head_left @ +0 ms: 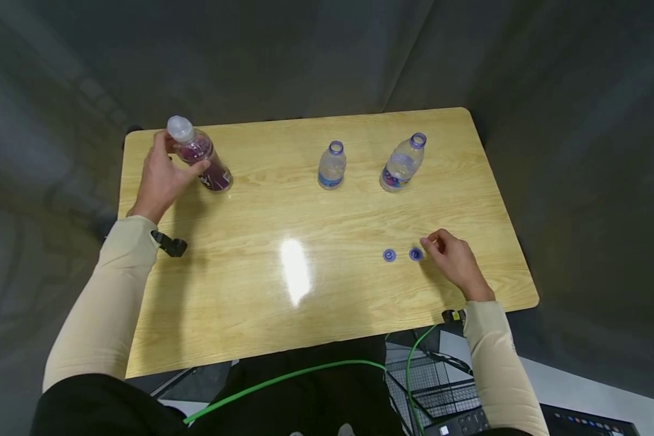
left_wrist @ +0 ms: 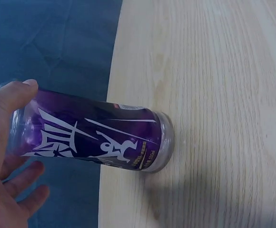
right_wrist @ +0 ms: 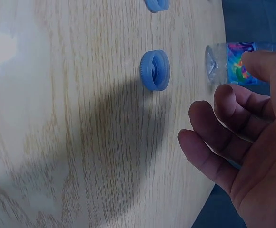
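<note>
On the far left of the table, a bottle of purple drink (head_left: 214, 172) with a pale cap stands on its base. My left hand (head_left: 166, 178) grips its upper part, thumb across the near side. In the left wrist view, the thumb lies on the purple label (left_wrist: 95, 128) and some fingers hang loose beside the bottle. My right hand (head_left: 453, 257) hovers at the right with bent fingers, holding nothing. Just left of its fingertips lies a blue bottle cap (head_left: 416, 254), hollow side showing. A second blue cap (head_left: 389, 255) lies further left.
Toward the back stand two uncapped clear bottles, a small one (head_left: 331, 166) in the middle and a larger one (head_left: 403, 163) to its right. A green cable (head_left: 289, 378) runs below the wooden table's (head_left: 251, 290) front edge, near a wire basket (head_left: 430, 381).
</note>
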`<state>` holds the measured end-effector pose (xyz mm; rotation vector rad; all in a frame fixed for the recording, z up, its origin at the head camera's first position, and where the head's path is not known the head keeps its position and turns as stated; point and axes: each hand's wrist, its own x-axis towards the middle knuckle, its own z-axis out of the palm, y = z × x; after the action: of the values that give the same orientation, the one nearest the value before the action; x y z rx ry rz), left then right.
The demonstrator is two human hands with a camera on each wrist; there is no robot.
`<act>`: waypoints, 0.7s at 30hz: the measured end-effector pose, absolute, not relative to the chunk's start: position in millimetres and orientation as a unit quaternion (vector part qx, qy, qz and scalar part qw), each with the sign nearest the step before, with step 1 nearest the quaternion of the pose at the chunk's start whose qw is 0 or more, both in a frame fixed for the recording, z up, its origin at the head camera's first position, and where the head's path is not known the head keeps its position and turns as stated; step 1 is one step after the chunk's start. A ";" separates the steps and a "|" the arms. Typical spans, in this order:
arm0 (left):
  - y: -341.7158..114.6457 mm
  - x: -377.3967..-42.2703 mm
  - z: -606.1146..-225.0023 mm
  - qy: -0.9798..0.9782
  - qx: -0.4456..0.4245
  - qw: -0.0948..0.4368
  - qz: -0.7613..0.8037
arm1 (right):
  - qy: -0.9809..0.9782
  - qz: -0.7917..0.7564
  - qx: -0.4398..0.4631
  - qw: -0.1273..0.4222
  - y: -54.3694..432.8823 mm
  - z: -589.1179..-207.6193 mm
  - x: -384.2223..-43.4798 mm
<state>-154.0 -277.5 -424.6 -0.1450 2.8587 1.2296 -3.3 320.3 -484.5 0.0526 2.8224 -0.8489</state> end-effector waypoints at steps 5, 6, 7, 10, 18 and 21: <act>-277.0 -152.4 -425.8 0.916 -0.047 0.021 0.399 | 0.953 -0.286 0.020 0.098 320.3 -486.1 -0.7; -276.9 -152.2 -425.8 0.915 -0.046 0.021 0.401 | 0.953 -0.286 0.020 0.098 320.2 -486.2 -0.4; -277.0 -151.9 -425.9 0.914 -0.045 0.022 0.403 | 0.953 -0.286 0.020 0.098 320.1 -486.3 -0.1; -276.9 -151.9 -426.0 0.913 -0.042 0.024 0.406 | 0.953 -0.286 0.018 0.097 319.6 -485.9 0.2; -275.1 -150.3 -417.7 0.918 -0.041 0.007 0.395 | 0.954 -0.287 0.012 0.091 319.5 -484.2 -2.2; -270.2 -149.6 -405.3 0.921 -0.041 -0.011 0.388 | 0.955 -0.282 0.009 0.088 319.8 -482.1 -2.6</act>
<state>-149.6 -270.2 -405.3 -0.1287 2.9123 1.2276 -2.6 319.8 -482.1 0.0272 2.8439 -0.8407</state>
